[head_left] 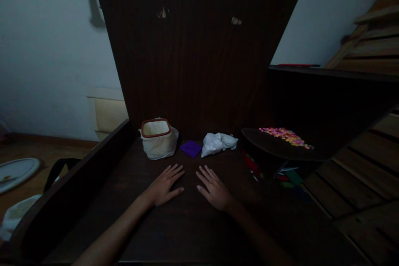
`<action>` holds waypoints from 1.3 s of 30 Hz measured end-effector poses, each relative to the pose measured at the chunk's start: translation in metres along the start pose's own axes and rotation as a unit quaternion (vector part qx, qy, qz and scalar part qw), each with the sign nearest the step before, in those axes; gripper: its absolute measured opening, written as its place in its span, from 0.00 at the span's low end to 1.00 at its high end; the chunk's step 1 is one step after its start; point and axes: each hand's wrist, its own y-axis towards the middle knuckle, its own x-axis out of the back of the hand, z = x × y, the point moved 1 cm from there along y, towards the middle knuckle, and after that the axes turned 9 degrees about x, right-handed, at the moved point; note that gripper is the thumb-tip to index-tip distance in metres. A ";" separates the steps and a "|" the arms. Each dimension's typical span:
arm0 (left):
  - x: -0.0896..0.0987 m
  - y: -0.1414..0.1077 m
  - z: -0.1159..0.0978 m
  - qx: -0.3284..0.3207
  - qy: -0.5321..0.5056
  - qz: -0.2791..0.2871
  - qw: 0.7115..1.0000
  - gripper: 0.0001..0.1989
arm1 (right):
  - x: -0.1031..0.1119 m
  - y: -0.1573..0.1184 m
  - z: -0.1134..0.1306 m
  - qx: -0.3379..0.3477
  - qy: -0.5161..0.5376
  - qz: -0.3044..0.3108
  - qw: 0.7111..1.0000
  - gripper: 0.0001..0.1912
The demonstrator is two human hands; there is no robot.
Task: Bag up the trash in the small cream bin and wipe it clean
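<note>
Both hands lie flat on a dark wooden surface (187, 228), palms down and fingers spread. My left hand (165, 185) holds nothing; beyond its fingertips stands a small bin (159, 144) with a brown rim and a whitish plastic bag around it. My right hand (214, 188) is also without anything in it, a short way from the left one. Past the gap between the hands lies a flat purple piece (191, 149), its material unclear. Just right of it rests a crumpled white plastic bag (215, 144), whose contents are hidden.
A dark upright panel (193, 58) rises behind these things. At the right, a curved shelf (258, 143) bears many small pink and yellow pieces (288, 136), with red and green items (286, 181) below. A raised edge (81, 183) borders the left side.
</note>
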 end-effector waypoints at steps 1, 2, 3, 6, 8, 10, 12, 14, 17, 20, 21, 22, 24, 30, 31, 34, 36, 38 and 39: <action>0.000 0.000 0.000 -0.004 -0.001 -0.005 1.000 0.33 | 0.002 0.000 0.001 0.000 0.001 0.001 1.000 0.28; 0.000 0.000 0.000 -0.009 -0.002 -0.010 1.000 0.32 | 0.005 0.001 0.002 -0.001 0.003 0.006 1.000 0.29; 0.000 0.000 0.000 -0.012 -0.002 -0.013 1.000 0.32 | 0.009 0.002 0.004 -0.003 0.003 0.015 1.000 0.29; 0.001 0.000 -0.002 -0.011 -0.001 -0.010 1.000 0.32 | 0.028 0.010 0.010 -0.007 -0.011 0.076 0.997 0.30; 0.002 0.001 -0.004 -0.004 0.001 -0.005 1.000 0.32 | 0.045 0.022 0.016 0.006 -0.023 0.117 0.993 0.29; 0.002 0.001 -0.005 0.001 0.002 -0.006 1.000 0.32 | 0.062 0.038 0.023 0.028 -0.020 0.118 0.992 0.22; 0.003 0.000 -0.007 0.002 0.002 -0.008 1.000 0.32 | 0.076 0.058 0.031 0.056 -0.015 0.100 0.993 0.19; 0.004 0.000 -0.008 0.003 0.004 -0.007 1.000 0.32 | 0.089 0.081 0.043 0.077 -0.014 0.067 0.995 0.19; 0.005 -0.001 -0.010 0.004 0.007 -0.008 1.000 0.32 | 0.103 0.118 0.062 0.101 -0.015 0.009 0.995 0.21; 0.006 -0.002 -0.010 0.005 0.005 -0.010 1.000 0.31 | 0.110 0.152 0.078 0.106 -0.032 -0.034 0.993 0.25; 0.006 -0.002 -0.010 0.006 0.004 -0.009 1.000 0.32 | 0.109 0.162 0.082 0.103 -0.041 -0.041 0.993 0.25; 0.006 -0.001 -0.010 0.006 0.004 -0.009 1.000 0.32 | 0.108 0.171 0.085 0.100 -0.050 -0.046 0.993 0.26; 0.005 -0.001 -0.010 0.006 -0.001 -0.008 1.000 0.32 | 0.102 0.184 0.090 0.089 -0.064 -0.046 0.993 0.24; 0.002 -0.001 -0.007 0.013 -0.030 -0.005 0.999 0.32 | 0.086 0.201 0.092 0.063 -0.082 -0.051 0.993 0.17; 0.002 -0.002 -0.005 0.011 -0.039 -0.018 0.999 0.30 | 0.086 0.203 0.091 0.061 -0.084 -0.054 0.993 0.16; 0.008 -0.003 0.003 0.006 -0.081 -0.125 0.989 0.20 | 0.086 0.206 0.088 0.055 -0.086 -0.065 0.993 0.14; 0.017 -0.006 0.012 0.019 -0.110 -0.240 0.964 0.16 | 0.086 0.206 0.088 0.051 -0.087 -0.072 0.992 0.12; 0.029 -0.011 0.022 0.053 -0.122 -0.345 0.929 0.14 | 0.088 0.201 0.090 0.048 -0.087 -0.080 0.992 0.11; 0.035 -0.014 0.026 0.068 -0.124 -0.376 0.916 0.15 | 0.090 0.197 0.092 0.049 -0.086 -0.084 0.992 0.11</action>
